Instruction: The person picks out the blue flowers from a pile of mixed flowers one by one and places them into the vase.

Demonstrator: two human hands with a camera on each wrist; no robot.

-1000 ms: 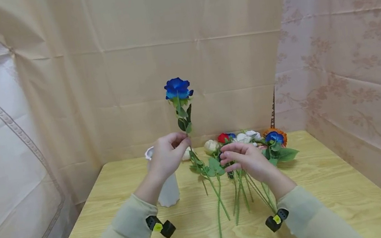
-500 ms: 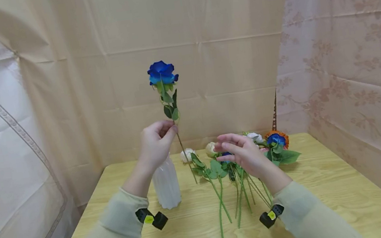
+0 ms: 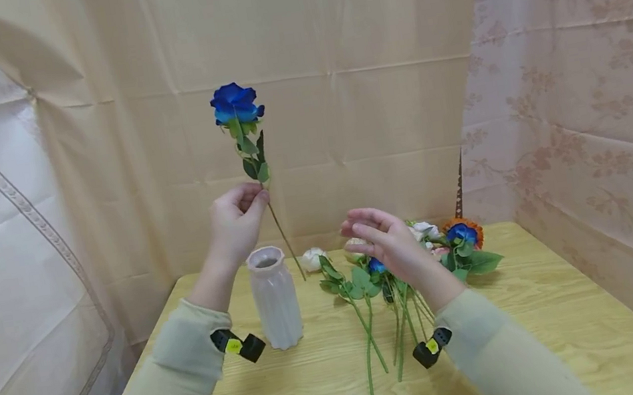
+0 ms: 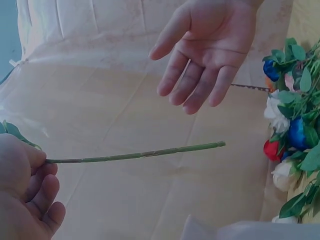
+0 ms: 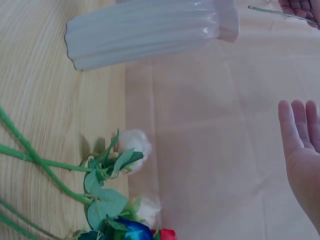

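My left hand [image 3: 237, 221] pinches the thin stem of a blue rose [image 3: 236, 104] between thumb and fingers. The bloom points up and the bare stem [image 4: 150, 153] slants down to the right, its lower end hanging free in the air. Just below and right of that hand a white ribbed vase [image 3: 277, 304] stands upright on the table, its mouth uncovered. My right hand [image 3: 390, 248] hovers above the flower pile, fingers loosely extended and holding nothing. In the left wrist view the right palm [image 4: 212, 45] shows bare.
Several artificial flowers lie on the wooden table [image 3: 494, 334] right of the vase, stems toward me. Among them are a white bloom [image 3: 314, 258], a blue rose [image 3: 462, 233] and an orange flower [image 3: 475, 224]. Curtains [image 3: 390, 113] hang behind and at both sides.
The left hand has carried the blue rose up and to the left, its stem rising clear of the pile, and the vase has come into full view. The right hand has drifted slightly up and left.
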